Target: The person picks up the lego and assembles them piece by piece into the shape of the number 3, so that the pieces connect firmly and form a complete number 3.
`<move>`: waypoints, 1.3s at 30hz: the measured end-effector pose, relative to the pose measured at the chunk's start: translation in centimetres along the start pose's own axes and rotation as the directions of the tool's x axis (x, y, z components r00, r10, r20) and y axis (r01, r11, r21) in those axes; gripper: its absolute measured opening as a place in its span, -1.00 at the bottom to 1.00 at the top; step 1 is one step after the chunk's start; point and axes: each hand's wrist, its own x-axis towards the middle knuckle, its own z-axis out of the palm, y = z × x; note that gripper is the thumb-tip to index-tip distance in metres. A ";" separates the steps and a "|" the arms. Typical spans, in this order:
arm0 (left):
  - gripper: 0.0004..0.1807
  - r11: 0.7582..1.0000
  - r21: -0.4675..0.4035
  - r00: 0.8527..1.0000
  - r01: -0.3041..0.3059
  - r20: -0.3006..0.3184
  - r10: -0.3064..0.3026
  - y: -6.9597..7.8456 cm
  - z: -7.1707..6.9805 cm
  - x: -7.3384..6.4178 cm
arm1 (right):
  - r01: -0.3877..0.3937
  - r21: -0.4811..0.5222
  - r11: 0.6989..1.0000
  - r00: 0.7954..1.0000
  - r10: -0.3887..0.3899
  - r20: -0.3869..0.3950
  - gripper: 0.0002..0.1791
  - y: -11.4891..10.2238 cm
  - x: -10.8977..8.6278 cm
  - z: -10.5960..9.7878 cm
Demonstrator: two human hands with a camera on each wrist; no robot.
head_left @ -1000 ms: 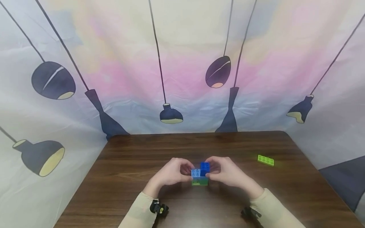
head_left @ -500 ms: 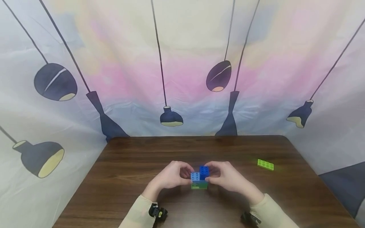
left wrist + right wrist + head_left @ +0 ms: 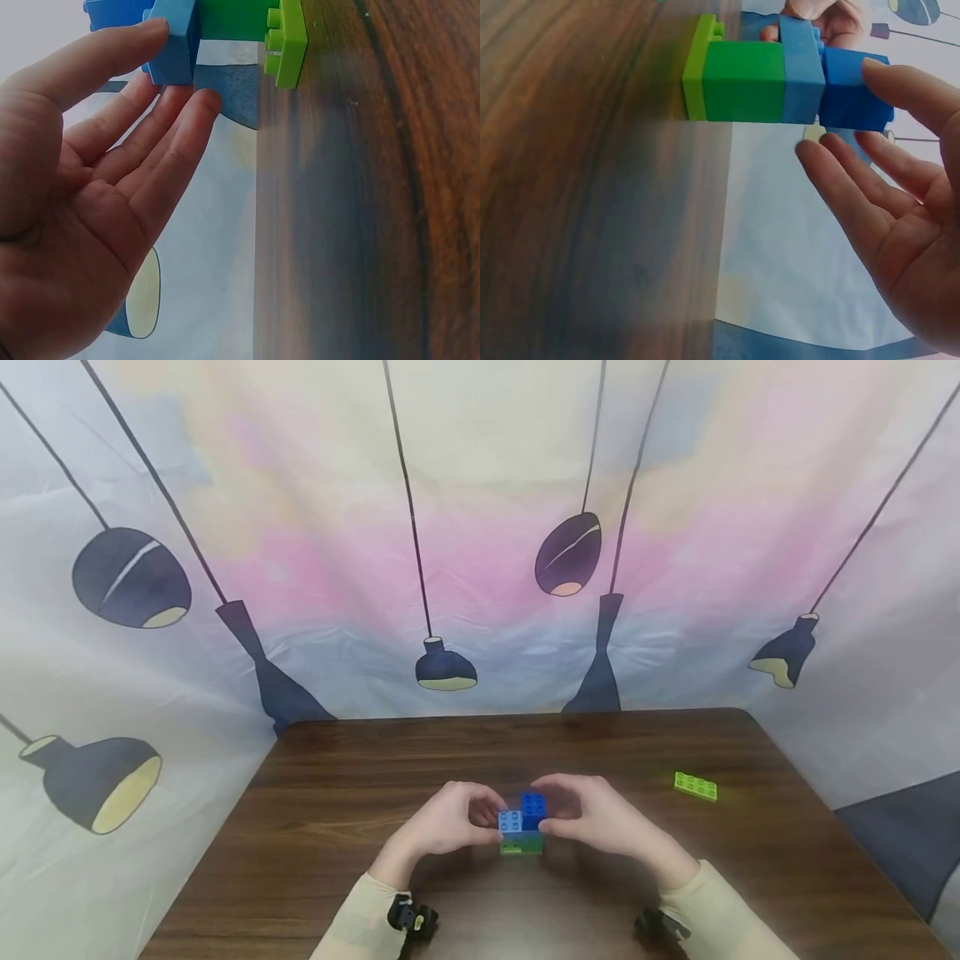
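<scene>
A stack of toy building bricks stands on the brown table between the hands. Its base is a lime plate (image 3: 697, 82), which carries a green brick (image 3: 744, 82). A light blue brick (image 3: 510, 821) bridges above, and a dark blue brick (image 3: 533, 810) sits on its right half. My left hand (image 3: 448, 820) pinches the left end of the light blue brick, thumb in front and fingers behind. With the thumb on its side and the index fingertip at its back edge, my right hand (image 3: 594, 814) holds the dark blue brick; its other fingers stay spread, apart from the stack.
Another lime plate (image 3: 696, 786) lies on the table (image 3: 375, 760) at the right. Behind the table hangs a cloth backdrop (image 3: 495, 552) printed with lamps. A wrist camera (image 3: 412, 917) is strapped to the left sleeve.
The head view shifts slightly. The right index finger lifts a little and reaches slightly further left above the dark blue brick. The stack and the left hand look nearly unchanged.
</scene>
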 end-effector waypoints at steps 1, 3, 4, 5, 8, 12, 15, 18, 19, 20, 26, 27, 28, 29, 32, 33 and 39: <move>-0.69 1.000 0.002 1.000 0.000 -0.001 0.000 0.0 0.0 0.0 | 0.003 0.005 1.000 1.000 -0.002 -0.011 -0.47 -0.1 0.0 -0.2; -0.69 1.000 0.005 1.000 -0.001 -0.001 0.001 0.1 -0.1 0.1 | 0.007 0.010 1.000 0.999 -0.007 -0.038 -0.47 -0.3 0.0 -0.4; -0.69 1.000 0.006 1.000 -0.003 0.000 0.003 0.1 -0.1 0.1 | 0.007 0.012 1.000 0.999 -0.006 -0.051 -0.48 -0.4 0.0 -0.5; -0.69 1.000 0.007 1.000 -0.004 0.000 0.004 0.0 -0.2 0.2 | 0.008 0.012 1.000 0.998 -0.008 -0.064 -0.49 -0.5 0.0 -0.5; -0.69 1.000 0.011 1.000 -0.006 -0.001 0.006 0.0 -0.2 0.2 | 0.013 -0.014 1.000 0.995 -0.014 -0.102 -0.60 -0.6 0.1 -0.4; -0.69 1.000 0.006 1.000 -0.008 0.003 0.008 0.0 -0.1 0.2 | 0.006 -0.032 0.999 0.991 -0.011 -0.135 -0.73 -0.6 0.1 0.0; -0.70 1.000 0.002 1.000 -0.009 0.016 0.009 0.0 -0.1 0.1 | 0.012 -0.048 0.999 0.989 -0.019 -0.148 -0.76 -0.5 -0.1 0.3; -0.70 1.000 0.001 1.000 -0.010 0.023 0.010 -0.1 -0.1 -0.1 | 0.039 -0.066 0.997 0.986 -0.049 -0.158 -0.77 -0.6 -0.2 0.6; -0.69 1.000 0.001 1.000 -0.007 0.021 0.007 -0.2 -0.2 -0.1 | 0.048 -0.072 0.996 0.985 -0.059 -0.161 -0.76 -0.6 -0.1 0.7; -0.69 1.000 -0.001 1.000 -0.005 0.021 0.005 -0.2 -0.2 -0.2 | 0.053 -0.074 0.996 0.985 -0.064 -0.161 -0.76 -0.7 -0.1 0.8; -0.70 1.000 -0.014 1.000 0.003 0.018 -0.003 -0.3 -0.2 -0.6 | 0.057 -0.071 0.996 0.987 -0.067 -0.147 -0.76 -0.8 -0.1 1.1; -0.71 1.000 -0.014 1.000 0.002 0.016 -0.002 -0.4 -0.1 -0.6 | 0.060 -0.070 0.996 0.987 -0.069 -0.146 -0.76 -0.8 0.0 1.1; -0.71 1.000 -0.016 1.000 0.000 0.015 0.000 -0.3 -0.1 -0.6 | 0.062 -0.071 0.996 0.987 -0.072 -0.146 -0.76 -0.8 0.0 1.1; -0.71 1.000 -0.014 1.000 0.001 0.015 -0.001 -0.3 -0.1 -0.6 | 0.064 -0.068 0.996 0.987 -0.073 -0.143 -0.75 -0.8 0.0 1.1; -0.72 1.000 -0.012 1.000 -0.003 0.014 0.003 -0.2 -0.1 -0.5 | 0.062 -0.066 0.996 0.988 -0.071 -0.135 -0.72 -0.7 0.0 1.0; -0.72 1.000 -0.010 1.000 -0.003 0.012 0.003 -0.2 -0.1 -0.4 | 0.061 -0.066 0.996 0.989 -0.070 -0.133 -0.71 -0.7 0.0 0.9; -0.71 1.000 -0.009 1.000 0.000 0.004 0.000 0.0 -0.1 -0.1 | 0.046 -0.075 0.996 0.990 -0.055 -0.127 -0.68 -0.6 0.1 0.7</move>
